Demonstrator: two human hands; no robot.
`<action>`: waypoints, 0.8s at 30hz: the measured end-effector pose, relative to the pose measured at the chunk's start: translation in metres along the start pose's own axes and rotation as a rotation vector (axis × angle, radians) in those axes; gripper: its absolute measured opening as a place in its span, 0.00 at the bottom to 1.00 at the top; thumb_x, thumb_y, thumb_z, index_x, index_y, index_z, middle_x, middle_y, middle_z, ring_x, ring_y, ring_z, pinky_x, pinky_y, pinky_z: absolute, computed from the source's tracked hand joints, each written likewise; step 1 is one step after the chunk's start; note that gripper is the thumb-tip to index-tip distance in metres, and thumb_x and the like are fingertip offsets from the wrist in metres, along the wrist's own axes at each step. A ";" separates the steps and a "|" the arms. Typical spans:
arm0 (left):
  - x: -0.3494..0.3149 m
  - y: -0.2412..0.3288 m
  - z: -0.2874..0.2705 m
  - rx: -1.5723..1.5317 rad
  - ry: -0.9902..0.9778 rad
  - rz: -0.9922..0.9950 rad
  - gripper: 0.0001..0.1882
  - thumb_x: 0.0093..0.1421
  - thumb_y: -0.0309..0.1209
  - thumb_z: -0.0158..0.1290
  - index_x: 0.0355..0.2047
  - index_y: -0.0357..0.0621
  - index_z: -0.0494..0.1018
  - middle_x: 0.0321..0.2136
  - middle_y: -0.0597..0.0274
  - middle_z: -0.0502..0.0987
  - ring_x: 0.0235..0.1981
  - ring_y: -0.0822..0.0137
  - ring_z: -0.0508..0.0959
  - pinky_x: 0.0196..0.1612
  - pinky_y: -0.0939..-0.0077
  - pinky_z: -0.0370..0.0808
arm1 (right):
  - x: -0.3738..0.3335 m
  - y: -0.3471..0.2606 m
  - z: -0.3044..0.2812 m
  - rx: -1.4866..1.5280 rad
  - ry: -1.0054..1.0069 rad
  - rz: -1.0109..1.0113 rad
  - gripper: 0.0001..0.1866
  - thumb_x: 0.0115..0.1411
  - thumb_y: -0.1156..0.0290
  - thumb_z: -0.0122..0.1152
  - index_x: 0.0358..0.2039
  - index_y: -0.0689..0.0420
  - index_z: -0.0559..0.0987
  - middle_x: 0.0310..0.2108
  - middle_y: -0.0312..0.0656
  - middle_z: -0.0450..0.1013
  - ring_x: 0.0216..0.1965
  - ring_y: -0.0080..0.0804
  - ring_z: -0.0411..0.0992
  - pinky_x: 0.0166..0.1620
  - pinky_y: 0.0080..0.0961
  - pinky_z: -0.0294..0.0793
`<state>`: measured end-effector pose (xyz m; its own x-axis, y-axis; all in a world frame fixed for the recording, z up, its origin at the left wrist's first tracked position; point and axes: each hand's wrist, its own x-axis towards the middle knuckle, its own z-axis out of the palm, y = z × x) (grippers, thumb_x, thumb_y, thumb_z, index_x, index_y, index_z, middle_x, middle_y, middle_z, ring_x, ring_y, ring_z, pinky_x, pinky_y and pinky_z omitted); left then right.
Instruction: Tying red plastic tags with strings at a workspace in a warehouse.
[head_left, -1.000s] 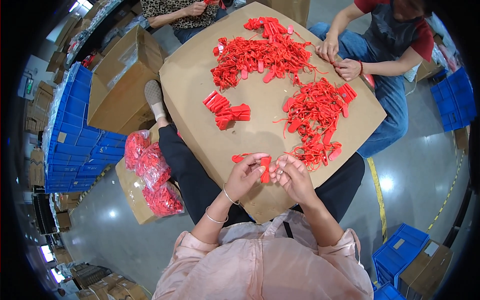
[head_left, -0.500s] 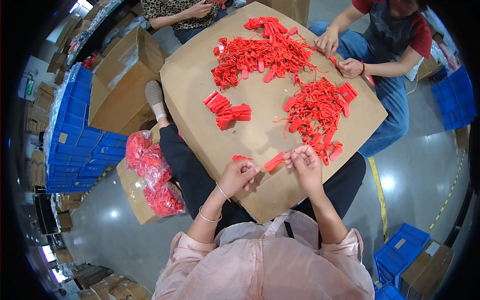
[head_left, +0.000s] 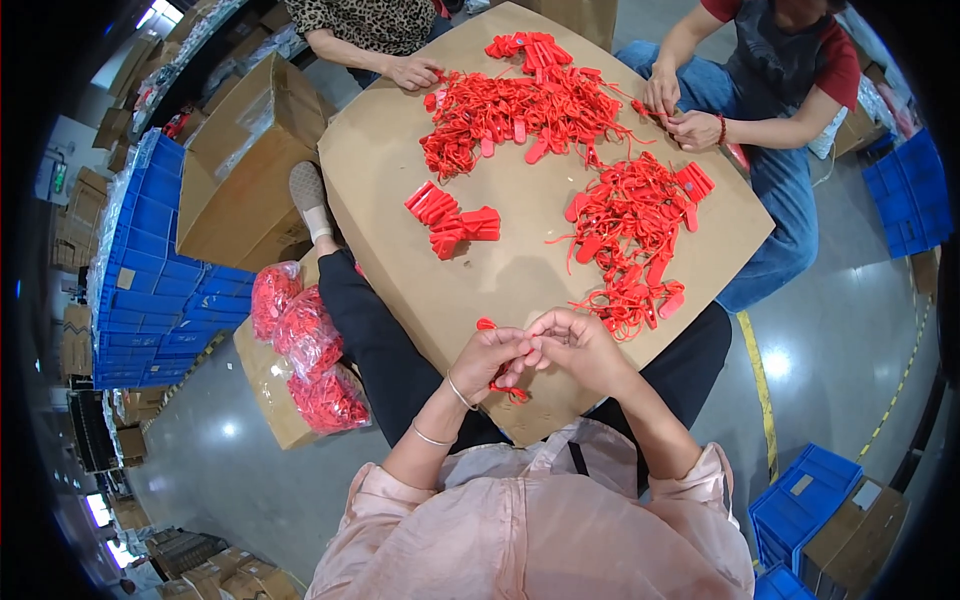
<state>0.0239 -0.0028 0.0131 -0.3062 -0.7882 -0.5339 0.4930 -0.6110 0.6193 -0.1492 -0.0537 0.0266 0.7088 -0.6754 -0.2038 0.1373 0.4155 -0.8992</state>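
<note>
Low over the near part of the cardboard tabletop, my left hand (head_left: 490,358) and my right hand (head_left: 585,352) meet, fingertips pinched together. A thin red cord (head_left: 510,393) hangs in a loop below my left hand, and another red bit shows above its knuckles. Between the touching fingertips only a speck of red is visible; my fingers hide the rest. Ahead lies a small stack of folded flat red strips (head_left: 452,222). To the right of it is a tangled pile of red cords with flat tabs (head_left: 630,225).
A larger red pile (head_left: 525,110) covers the far part of the cardboard tabletop (head_left: 370,170). Two people sit at the far side and right, hands near it. Bags of red pieces (head_left: 310,335) lie on a carton at left, beside blue crates (head_left: 150,270). More blue crates (head_left: 805,500) stand lower right.
My hands have come together, the right moving left and nearer. The flat red strip between them is now mostly hidden, with cord hanging below. The far-left person's hand has come down to the large pile.
</note>
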 end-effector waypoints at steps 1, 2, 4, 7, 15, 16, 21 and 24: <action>-0.002 0.004 0.004 0.059 0.021 -0.003 0.08 0.58 0.29 0.48 0.32 0.35 0.72 0.15 0.65 0.71 0.10 0.81 0.64 0.12 0.90 0.59 | 0.002 0.001 -0.002 0.009 0.009 -0.011 0.05 0.59 0.78 0.47 0.35 0.63 0.71 0.29 0.38 0.72 0.31 0.21 0.72 0.35 0.16 0.72; -0.003 0.006 0.007 0.118 0.041 -0.007 0.08 0.58 0.29 0.48 0.32 0.36 0.72 0.16 0.66 0.71 0.11 0.82 0.64 0.12 0.90 0.59 | 0.003 0.001 -0.004 0.018 0.017 -0.021 0.05 0.59 0.78 0.47 0.35 0.63 0.71 0.30 0.39 0.73 0.30 0.22 0.73 0.35 0.16 0.72; -0.005 0.008 0.007 0.240 0.039 -0.011 0.08 0.58 0.29 0.49 0.32 0.37 0.73 0.16 0.66 0.71 0.11 0.82 0.63 0.13 0.89 0.59 | 0.003 -0.001 -0.008 0.059 0.036 -0.013 0.05 0.59 0.77 0.47 0.35 0.63 0.71 0.31 0.40 0.73 0.30 0.22 0.73 0.34 0.16 0.72; -0.006 0.008 0.001 0.393 -0.016 0.020 0.07 0.57 0.30 0.51 0.31 0.38 0.73 0.18 0.68 0.72 0.11 0.83 0.62 0.13 0.89 0.57 | 0.004 0.000 -0.013 0.153 0.073 0.019 0.05 0.59 0.76 0.49 0.35 0.63 0.71 0.32 0.42 0.73 0.29 0.24 0.73 0.33 0.17 0.72; -0.011 0.011 0.006 0.183 -0.177 -0.014 0.05 0.56 0.27 0.51 0.30 0.38 0.72 0.20 0.65 0.71 0.11 0.82 0.61 0.14 0.89 0.57 | 0.007 0.023 -0.024 0.182 0.113 0.030 0.05 0.58 0.75 0.51 0.34 0.61 0.73 0.32 0.41 0.73 0.31 0.24 0.72 0.35 0.19 0.71; -0.011 0.010 0.008 0.014 -0.161 0.005 0.06 0.56 0.28 0.50 0.31 0.38 0.71 0.21 0.65 0.71 0.12 0.81 0.62 0.15 0.89 0.58 | 0.009 0.036 -0.022 0.339 0.119 0.001 0.06 0.58 0.73 0.51 0.34 0.60 0.73 0.32 0.39 0.73 0.29 0.21 0.70 0.32 0.16 0.68; 0.003 -0.002 -0.001 -0.382 -0.046 0.089 0.07 0.58 0.30 0.46 0.31 0.37 0.69 0.24 0.64 0.71 0.20 0.79 0.67 0.16 0.89 0.61 | 0.004 0.069 0.005 0.660 0.175 0.049 0.06 0.58 0.72 0.52 0.35 0.57 0.74 0.30 0.34 0.73 0.30 0.17 0.69 0.32 0.15 0.66; 0.006 -0.009 -0.002 -0.352 0.108 0.140 0.07 0.58 0.30 0.46 0.30 0.39 0.69 0.25 0.65 0.71 0.20 0.78 0.68 0.16 0.88 0.62 | 0.009 0.079 0.015 0.378 0.349 -0.077 0.05 0.57 0.75 0.52 0.34 0.59 0.75 0.31 0.34 0.71 0.31 0.20 0.69 0.35 0.16 0.67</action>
<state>0.0192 -0.0024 0.0031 -0.1382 -0.8386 -0.5269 0.7786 -0.4208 0.4655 -0.1215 -0.0183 -0.0402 0.4223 -0.8490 -0.3177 0.4659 0.5039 -0.7273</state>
